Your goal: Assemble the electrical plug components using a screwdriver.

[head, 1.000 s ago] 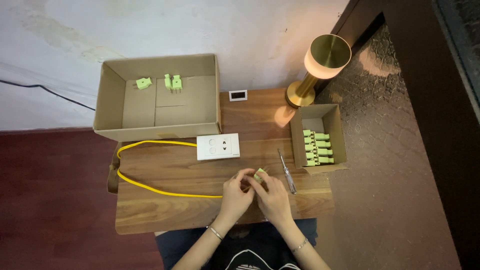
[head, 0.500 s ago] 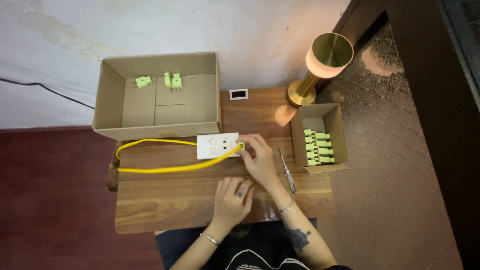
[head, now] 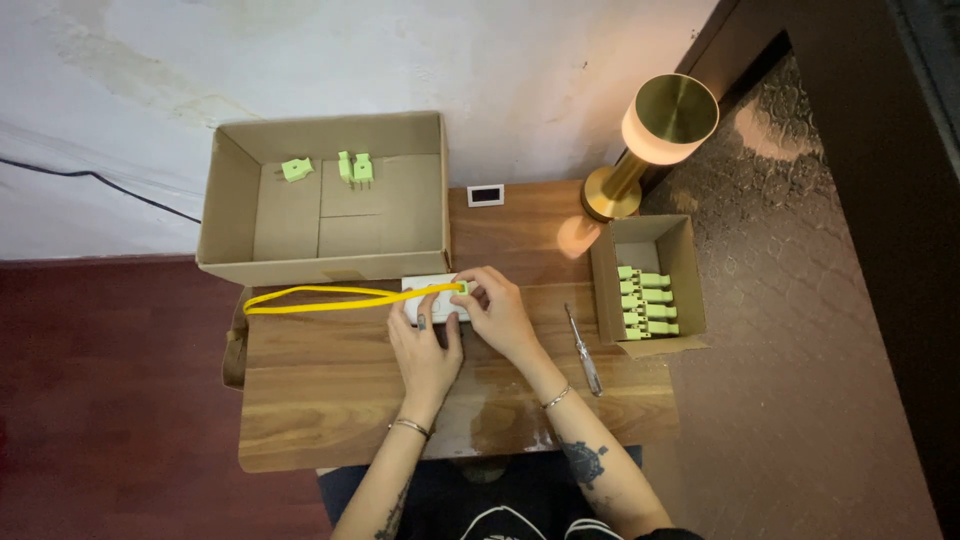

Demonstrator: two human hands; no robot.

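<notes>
Head view: on the wooden counter, the left hand lies flat, fingers spread, pressing down on a white power strip at the centre. The right hand, at 3 o'clock of the strip, has its grip pinched together on a green plug at the strip's top edge. A yellow cable loops off toward 9 o'clock. At 12 o'clock stands a large cardboard box; at 3 o'clock lie a screwdriver and a small box of plugs.

brass lamp, screwdriver, large cardboard box
</notes>
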